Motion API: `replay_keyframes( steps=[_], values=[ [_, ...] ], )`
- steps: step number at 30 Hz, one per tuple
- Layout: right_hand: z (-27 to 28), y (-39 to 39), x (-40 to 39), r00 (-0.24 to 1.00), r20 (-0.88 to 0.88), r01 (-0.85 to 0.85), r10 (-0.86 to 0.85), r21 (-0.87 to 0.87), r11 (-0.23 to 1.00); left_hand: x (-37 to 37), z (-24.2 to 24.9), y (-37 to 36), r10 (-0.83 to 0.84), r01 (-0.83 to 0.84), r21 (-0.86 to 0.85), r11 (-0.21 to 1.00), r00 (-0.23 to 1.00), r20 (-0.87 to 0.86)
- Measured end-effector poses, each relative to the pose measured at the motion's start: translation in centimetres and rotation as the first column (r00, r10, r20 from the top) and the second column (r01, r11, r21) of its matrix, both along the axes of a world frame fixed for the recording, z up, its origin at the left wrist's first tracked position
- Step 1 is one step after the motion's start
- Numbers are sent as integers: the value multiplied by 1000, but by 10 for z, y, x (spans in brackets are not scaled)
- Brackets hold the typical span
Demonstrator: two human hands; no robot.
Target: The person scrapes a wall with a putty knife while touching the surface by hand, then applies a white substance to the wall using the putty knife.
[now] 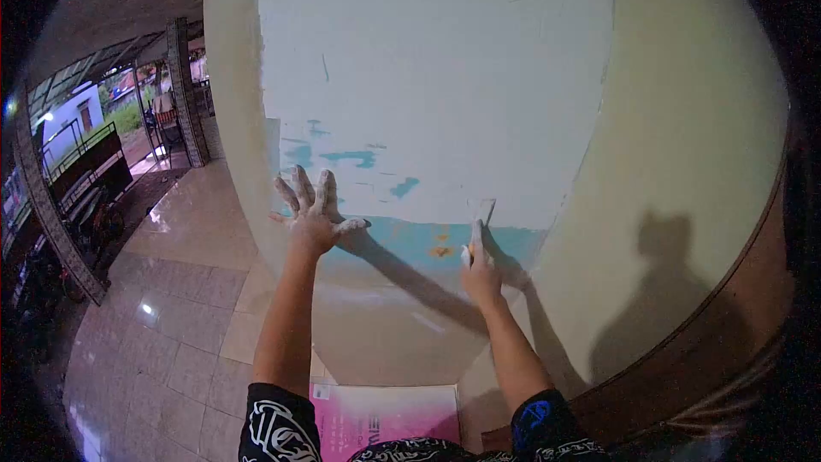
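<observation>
My left hand (313, 212) lies against the wall with its fingers spread, coated in whitish powder or paste. In my right hand (481, 272) is a putty knife (481, 210), its blade pointing up at the lower edge of the white coating. A broad patch of white filler (436, 77) covers most of the wall in front of me. Turquoise paint (513, 242) shows in a band below it, and in several small spots (404, 187) near my left hand. An orange-brown stain (441, 251) marks the band between my hands.
Below the wall lies a pink printed box or sheet (389, 415) near my body. Shiny floor tiles (175, 325) spread to the left, toward a pillar (186, 90) and a dark metal gate (90, 162). Brown material (684, 376) borders the wall at lower right.
</observation>
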State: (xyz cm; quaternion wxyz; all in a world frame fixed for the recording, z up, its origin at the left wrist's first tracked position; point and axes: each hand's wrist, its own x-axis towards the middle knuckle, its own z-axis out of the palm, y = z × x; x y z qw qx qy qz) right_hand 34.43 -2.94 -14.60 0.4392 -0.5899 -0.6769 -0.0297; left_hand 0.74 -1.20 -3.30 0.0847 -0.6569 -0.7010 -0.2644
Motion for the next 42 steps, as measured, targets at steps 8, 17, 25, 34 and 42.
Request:
replay_keyframes(
  steps=[8,17,25,34,42],
  values=[
    [48,-12,-30,998,22,54,-53,-44,998,-7,-6,10,-64,64,35,997,998,-5],
    [14,-18,-47,999,-23,30,-33,-99,995,-3,1,-6,-38,39,64,997,999,-19],
    [-11,-11,-56,998,21,-56,54,139,989,-5,6,-9,-22,21,-12,1000,993,-113],
    [54,-28,-78,998,-40,31,-44,-296,955,-45,5,16,-70,124,264,957,977,-204],
    [50,-18,-84,1000,-3,26,-27,-167,986,-34,13,2,-51,85,241,967,988,-147]
  ],
)
